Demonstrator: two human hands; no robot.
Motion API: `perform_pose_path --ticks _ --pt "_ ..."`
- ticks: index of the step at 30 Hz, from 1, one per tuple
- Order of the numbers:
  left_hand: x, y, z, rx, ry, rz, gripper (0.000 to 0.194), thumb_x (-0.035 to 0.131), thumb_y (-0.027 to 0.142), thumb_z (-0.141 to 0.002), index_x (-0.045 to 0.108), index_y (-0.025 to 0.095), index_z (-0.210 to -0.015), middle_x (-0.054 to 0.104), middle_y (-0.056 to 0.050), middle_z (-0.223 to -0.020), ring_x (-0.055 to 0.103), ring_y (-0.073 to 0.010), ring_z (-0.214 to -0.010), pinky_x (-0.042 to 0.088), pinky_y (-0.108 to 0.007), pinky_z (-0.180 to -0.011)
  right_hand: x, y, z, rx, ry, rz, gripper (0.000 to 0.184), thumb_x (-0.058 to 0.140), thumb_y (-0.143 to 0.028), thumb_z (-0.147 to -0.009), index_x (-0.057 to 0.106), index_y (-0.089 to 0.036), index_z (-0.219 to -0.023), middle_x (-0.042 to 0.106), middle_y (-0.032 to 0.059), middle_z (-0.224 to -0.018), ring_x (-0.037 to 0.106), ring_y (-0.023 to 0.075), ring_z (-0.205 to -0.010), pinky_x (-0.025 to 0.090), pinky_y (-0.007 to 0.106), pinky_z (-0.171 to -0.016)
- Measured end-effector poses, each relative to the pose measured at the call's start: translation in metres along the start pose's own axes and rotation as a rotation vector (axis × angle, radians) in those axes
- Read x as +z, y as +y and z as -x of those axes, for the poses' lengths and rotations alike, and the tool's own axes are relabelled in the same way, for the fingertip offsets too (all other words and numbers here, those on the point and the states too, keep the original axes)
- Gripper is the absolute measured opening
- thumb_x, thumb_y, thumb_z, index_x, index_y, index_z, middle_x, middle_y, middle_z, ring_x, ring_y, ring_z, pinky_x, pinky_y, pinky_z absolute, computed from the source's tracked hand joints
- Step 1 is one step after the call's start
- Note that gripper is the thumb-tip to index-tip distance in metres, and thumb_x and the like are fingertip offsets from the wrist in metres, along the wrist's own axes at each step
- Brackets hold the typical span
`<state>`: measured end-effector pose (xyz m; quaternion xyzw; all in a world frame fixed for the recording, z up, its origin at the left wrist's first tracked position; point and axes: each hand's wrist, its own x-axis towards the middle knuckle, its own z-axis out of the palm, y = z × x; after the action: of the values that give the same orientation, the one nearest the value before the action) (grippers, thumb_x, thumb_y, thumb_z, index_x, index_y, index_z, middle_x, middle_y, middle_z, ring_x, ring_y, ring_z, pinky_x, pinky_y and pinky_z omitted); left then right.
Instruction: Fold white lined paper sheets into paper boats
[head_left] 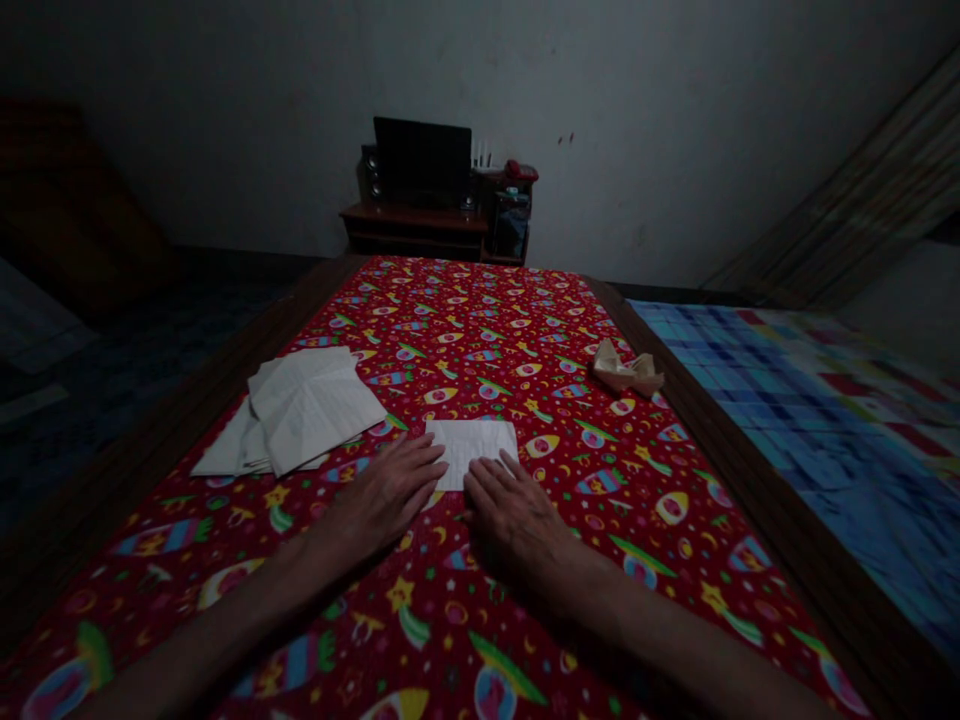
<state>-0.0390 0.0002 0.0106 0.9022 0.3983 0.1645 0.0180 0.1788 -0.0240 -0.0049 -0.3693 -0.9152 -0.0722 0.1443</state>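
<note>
A small white sheet of paper (472, 440), shaped like a folded rectangle, lies flat on the red patterned cloth in front of me. My left hand (397, 480) rests at its left edge, fingers stretched out and pointing right. On its lower right part lies my right hand (514, 505), palm down with the fingers extended over the paper. Neither hand grips anything. To the left, a fanned stack of white paper sheets (315, 405) sits near the cloth's edge. Off to the right stands a folded beige paper shape (626, 370) with raised points.
The red cloth (480, 320) with rocket prints covers a long surface with a dark wooden border (750, 500). Beyond its far end, a desk (416, 220) holds a dark monitor (422, 160) and speakers. A blue plaid cloth (750, 400) spreads along the right.
</note>
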Motion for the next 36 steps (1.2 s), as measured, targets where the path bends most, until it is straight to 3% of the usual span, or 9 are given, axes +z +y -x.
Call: perform_pose_path --ticks 4,8,14,21,25,30,33,36 --pt "0.013 -0.008 -0.021 0.023 -0.023 -0.035 0.041 0.03 0.023 -0.096 0.044 0.018 -0.133 0.044 -0.008 -0.14 0.034 -0.019 -0.133 0.028 -0.043 -0.11 0.0 -0.009 -0.009 -0.045 0.015 -0.133 0.049 0.04 -0.03 -0.093 0.039 -0.005 -0.135 0.042 0.0168 -0.14 0.03 0.0225 -0.134 0.032 0.038 -0.11" --pt "0.018 -0.012 -0.025 0.034 -0.033 -0.154 0.044 0.029 0.026 -0.096 0.035 0.02 -0.139 0.034 -0.007 -0.146 0.024 -0.0209 -0.138 0.021 -0.045 -0.111 -0.007 0.006 0.004 -0.002 -0.023 -0.154 0.055 0.041 -0.037 -0.093 0.035 -0.007 -0.139 0.037 0.0149 -0.143 0.026 0.0226 -0.136 0.032 0.041 -0.11" --pt "0.015 -0.013 -0.017 -0.009 -0.066 -0.178 0.048 0.03 0.032 -0.096 0.027 0.021 -0.142 0.03 -0.005 -0.148 0.024 -0.0209 -0.137 0.022 -0.044 -0.11 -0.016 0.024 0.025 0.104 -0.037 -0.07 0.055 0.042 -0.035 -0.093 0.037 -0.003 -0.137 0.034 0.0193 -0.144 0.026 0.0261 -0.136 0.033 0.044 -0.109" --pt "0.015 -0.013 -0.02 -0.029 -0.025 -0.098 0.045 0.032 0.031 -0.095 0.035 0.02 -0.139 0.037 -0.007 -0.145 0.029 -0.0212 -0.136 0.025 -0.045 -0.109 -0.007 0.017 0.019 0.117 0.063 0.031 0.039 0.045 -0.025 -0.091 0.052 -0.005 -0.124 0.051 0.0188 -0.131 0.043 0.027 -0.126 0.037 0.043 -0.106" --pt "0.014 -0.015 -0.02 -0.028 0.003 -0.031 0.043 0.033 0.031 -0.095 0.041 0.019 -0.135 0.041 -0.007 -0.142 0.031 -0.021 -0.135 0.027 -0.046 -0.109 -0.014 0.005 0.0 -0.038 -0.02 0.128 0.034 0.043 -0.012 -0.089 0.052 -0.004 -0.12 0.055 0.0181 -0.124 0.048 0.0262 -0.119 0.036 0.04 -0.105" --pt "0.015 -0.019 -0.02 -0.035 0.024 0.035 0.041 0.03 0.03 -0.096 0.046 0.017 -0.132 0.045 -0.007 -0.14 0.034 -0.0192 -0.133 0.027 -0.045 -0.11 -0.022 -0.014 -0.029 0.018 -0.106 0.183 0.028 0.038 -0.006 -0.086 0.052 -0.006 -0.111 0.06 0.0175 -0.104 0.056 0.0253 -0.101 0.046 0.038 -0.088" --pt "0.015 -0.02 -0.02 -0.035 0.014 0.052 0.041 0.029 0.03 -0.096 0.047 0.016 -0.131 0.046 -0.008 -0.139 0.034 -0.0189 -0.133 0.026 -0.045 -0.11 -0.018 -0.019 -0.033 0.052 -0.087 0.225 0.03 0.04 -0.008 -0.084 0.05 -0.006 -0.113 0.06 0.0179 -0.102 0.056 0.0257 -0.097 0.046 0.038 -0.085" --pt "0.014 -0.02 -0.021 -0.048 -0.006 0.071 0.042 0.029 0.031 -0.096 0.049 0.016 -0.13 0.047 -0.007 -0.138 0.034 -0.0193 -0.133 0.026 -0.046 -0.111 -0.014 -0.021 -0.029 0.076 -0.035 0.282 0.042 0.043 -0.01 -0.083 0.043 -0.003 -0.124 0.056 0.0215 -0.113 0.052 0.0283 -0.106 0.041 0.041 -0.093"
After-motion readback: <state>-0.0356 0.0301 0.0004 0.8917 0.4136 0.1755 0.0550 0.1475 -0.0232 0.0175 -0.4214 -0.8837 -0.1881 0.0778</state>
